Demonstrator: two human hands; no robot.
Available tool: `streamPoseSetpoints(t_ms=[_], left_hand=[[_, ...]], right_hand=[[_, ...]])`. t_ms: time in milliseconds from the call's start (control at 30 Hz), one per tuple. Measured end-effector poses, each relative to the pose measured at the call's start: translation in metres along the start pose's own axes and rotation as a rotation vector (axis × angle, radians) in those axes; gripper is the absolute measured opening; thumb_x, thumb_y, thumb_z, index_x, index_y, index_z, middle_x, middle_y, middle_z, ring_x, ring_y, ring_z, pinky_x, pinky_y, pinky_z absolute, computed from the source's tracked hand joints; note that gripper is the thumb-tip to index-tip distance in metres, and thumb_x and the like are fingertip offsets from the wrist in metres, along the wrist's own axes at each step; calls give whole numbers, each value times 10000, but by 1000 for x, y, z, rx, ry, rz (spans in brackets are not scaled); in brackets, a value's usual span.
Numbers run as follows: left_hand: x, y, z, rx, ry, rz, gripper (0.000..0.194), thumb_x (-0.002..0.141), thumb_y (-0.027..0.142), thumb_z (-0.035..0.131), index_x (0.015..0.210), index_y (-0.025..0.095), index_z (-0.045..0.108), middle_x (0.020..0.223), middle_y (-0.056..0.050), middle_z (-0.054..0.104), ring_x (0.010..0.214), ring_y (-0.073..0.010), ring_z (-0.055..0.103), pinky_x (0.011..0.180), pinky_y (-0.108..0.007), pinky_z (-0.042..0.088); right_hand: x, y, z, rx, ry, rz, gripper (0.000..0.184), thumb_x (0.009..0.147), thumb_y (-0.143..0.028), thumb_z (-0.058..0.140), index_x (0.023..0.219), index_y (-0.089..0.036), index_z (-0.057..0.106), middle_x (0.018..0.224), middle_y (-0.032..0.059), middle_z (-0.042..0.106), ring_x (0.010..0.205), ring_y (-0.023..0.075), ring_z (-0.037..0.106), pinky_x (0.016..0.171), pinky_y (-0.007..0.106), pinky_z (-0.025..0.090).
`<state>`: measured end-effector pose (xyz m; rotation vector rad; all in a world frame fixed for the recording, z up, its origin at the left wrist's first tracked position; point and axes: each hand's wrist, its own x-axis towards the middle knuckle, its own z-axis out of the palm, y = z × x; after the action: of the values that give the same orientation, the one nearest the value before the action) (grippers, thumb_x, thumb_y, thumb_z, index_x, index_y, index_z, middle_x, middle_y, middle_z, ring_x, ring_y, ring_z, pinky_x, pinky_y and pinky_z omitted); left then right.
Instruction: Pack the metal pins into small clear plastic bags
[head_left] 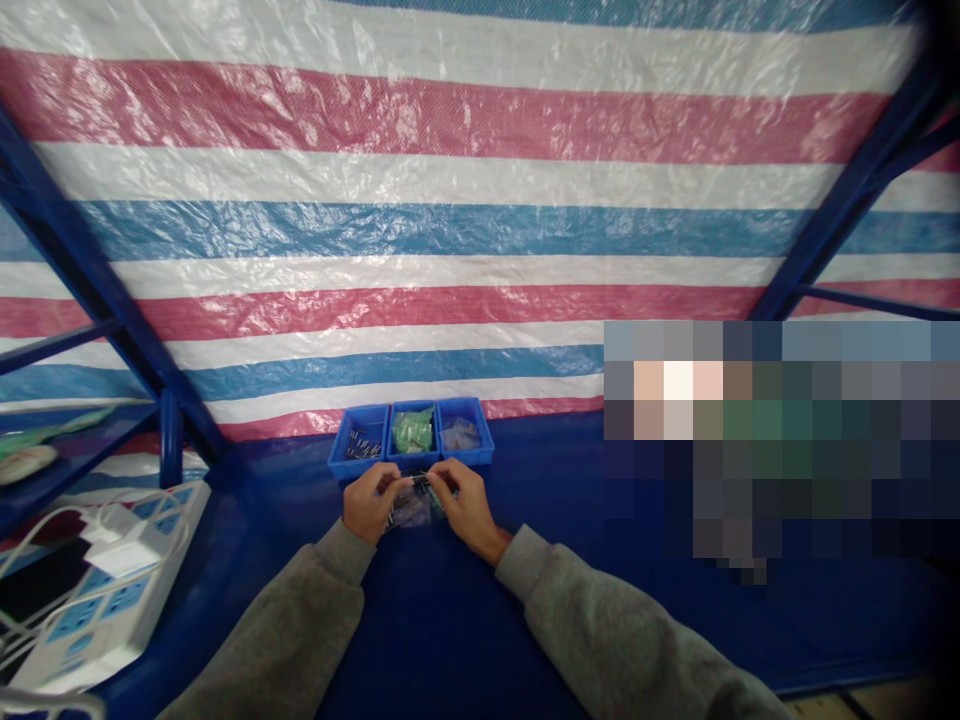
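Left hand (373, 503) and right hand (463, 500) both pinch the small dark part (420, 480) before the blue bins (358, 468), toward the table's (420, 620) back edge; best go light, wrists braced.

Your left sleeve (289, 625) and right sleeve (600, 620) are long, plain and grey, loose and softly creased. Each narrows to a snug band, left cuff (346, 551) and right cuff (527, 563); your left hand (369, 505) and right hand (469, 508) are bare.
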<state>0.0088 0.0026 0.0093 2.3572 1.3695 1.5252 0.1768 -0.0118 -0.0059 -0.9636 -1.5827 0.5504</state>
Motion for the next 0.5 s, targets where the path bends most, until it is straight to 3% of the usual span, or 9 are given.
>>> streamPoseSetpoints(t_ms=[367, 500], left_hand=[[0, -3, 2, -20, -19, 20, 206, 773, 378, 593, 764, 172, 601, 627, 12, 628, 516, -97, 566, 536, -195, 469], [-1, -4, 2, -49, -61, 97, 160, 813, 314, 558, 833, 178, 639, 767, -28, 681, 677, -134, 631, 669, -236, 506]], right_hand=[[-1, -2, 0, 23, 25, 10, 229, 877, -317, 453, 796, -164, 604, 704, 23, 597, 626, 135, 531, 591, 237, 418], [-1, -1, 0, 30, 23, 16, 224, 877, -318, 457, 796, -166, 601, 702, 17, 595, 629, 135, 533, 593, 234, 416]])
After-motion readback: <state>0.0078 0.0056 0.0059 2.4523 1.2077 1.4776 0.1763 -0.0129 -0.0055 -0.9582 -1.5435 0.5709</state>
